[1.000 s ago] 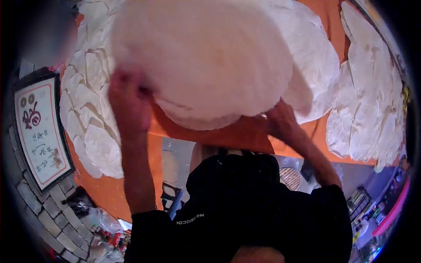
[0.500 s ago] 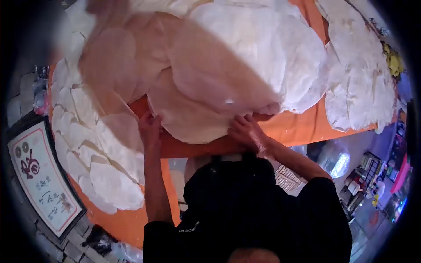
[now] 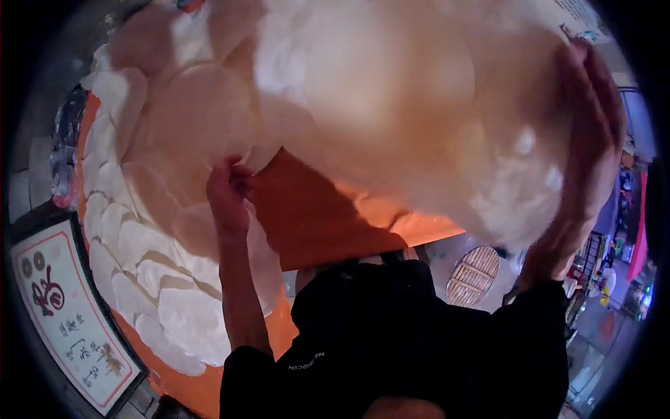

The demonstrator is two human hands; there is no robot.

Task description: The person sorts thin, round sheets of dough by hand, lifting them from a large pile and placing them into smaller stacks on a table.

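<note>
Thin, pale round sheets [image 3: 195,105] lie overlapped on an orange cloth [image 3: 314,209]. My left hand [image 3: 230,185] is at the sheets left of centre, its fingers curled at the edge of one pale sheet. High at the right is my right hand [image 3: 593,91], raised close to the camera beside a large, blurred pale sheet [image 3: 502,167]. That sheet hangs above the cloth and covers much of the upper view. The fingertips of my right hand are smeared and partly hidden.
A framed sign with red characters [image 3: 70,314] stands at the lower left. Beyond the cloth's front edge lies a round slatted woven tray [image 3: 473,276]. Shelves and small goods [image 3: 600,279] are at the right.
My right hand has risen from the cloth's front edge to the upper right, and a pale sheet has lifted there. More orange cloth shows. My left hand has moved slightly up and left.
</note>
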